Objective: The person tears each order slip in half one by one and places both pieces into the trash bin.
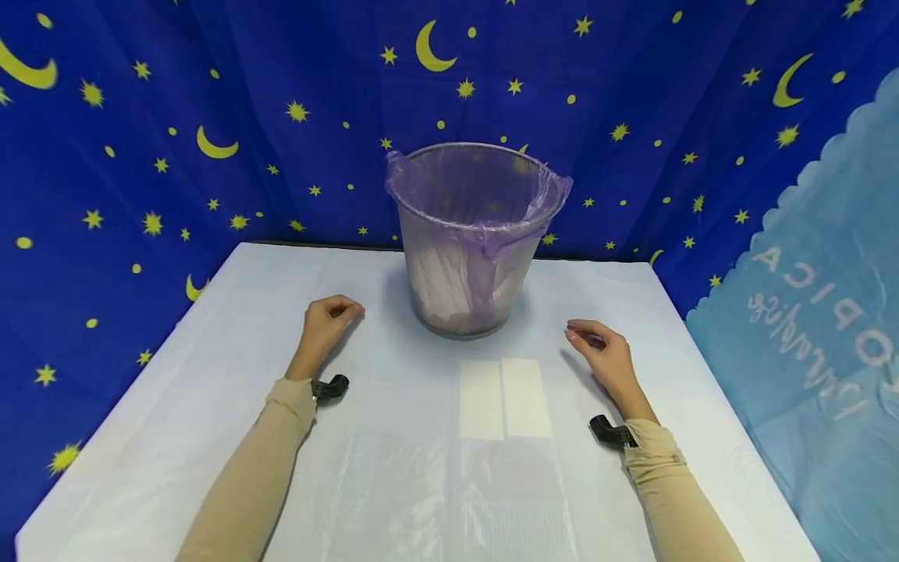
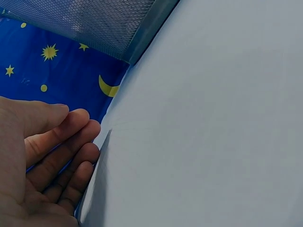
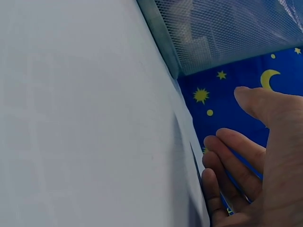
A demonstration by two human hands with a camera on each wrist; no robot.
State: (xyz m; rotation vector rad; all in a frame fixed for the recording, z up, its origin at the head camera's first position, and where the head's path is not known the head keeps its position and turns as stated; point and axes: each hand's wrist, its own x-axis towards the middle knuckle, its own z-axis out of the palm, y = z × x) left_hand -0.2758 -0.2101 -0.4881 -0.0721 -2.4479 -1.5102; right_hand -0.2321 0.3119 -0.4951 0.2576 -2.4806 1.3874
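Observation:
A mesh wastebasket [image 1: 442, 273] stands upright near the back of the white table, lined with a thin purple plastic bag [image 1: 485, 238] folded over its rim. Something pale shows through the mesh low inside; its kind is unclear. To the basket's left, my left hand [image 1: 328, 328] rests at the table with fingers loosely bent and nothing held. In the left wrist view, the thumb lies close to the index fingertip of that hand [image 2: 57, 146]. My right hand [image 1: 605, 355] is on the other side, relaxed, apart from the basket. The right wrist view shows its thumb and fingers [image 3: 236, 146] separated.
Two cream rectangular patches [image 1: 481, 400] lie side by side on the table in front of the basket; whether they are paper or reflections is unclear. A blue star-and-moon curtain [image 1: 309, 156] hangs behind. At the right hangs a light blue cloth [image 1: 829, 328] with lettering.

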